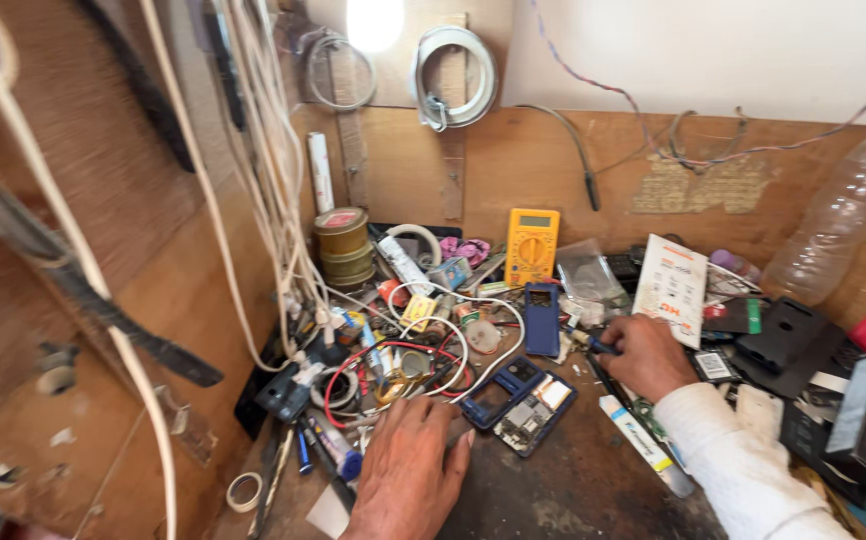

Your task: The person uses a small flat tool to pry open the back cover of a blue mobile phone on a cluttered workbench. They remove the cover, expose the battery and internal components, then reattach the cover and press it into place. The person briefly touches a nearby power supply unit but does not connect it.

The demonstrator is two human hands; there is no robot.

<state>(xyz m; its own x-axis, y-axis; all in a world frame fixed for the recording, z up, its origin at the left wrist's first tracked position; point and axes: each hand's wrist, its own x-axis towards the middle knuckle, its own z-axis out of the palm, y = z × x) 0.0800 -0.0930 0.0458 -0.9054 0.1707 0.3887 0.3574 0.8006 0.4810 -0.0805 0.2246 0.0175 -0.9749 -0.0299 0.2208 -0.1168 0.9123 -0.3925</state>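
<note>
Clutter crowds your counter (573, 500); only its front lies bare. Your left hand (405, 470) rests flat, released, beside the opened blue phone (518, 400); your right hand (648, 355) grips a blue-handled tool (601, 347).

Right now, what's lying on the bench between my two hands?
In the head view, an opened blue phone lies between the left hand and right hand.
</note>
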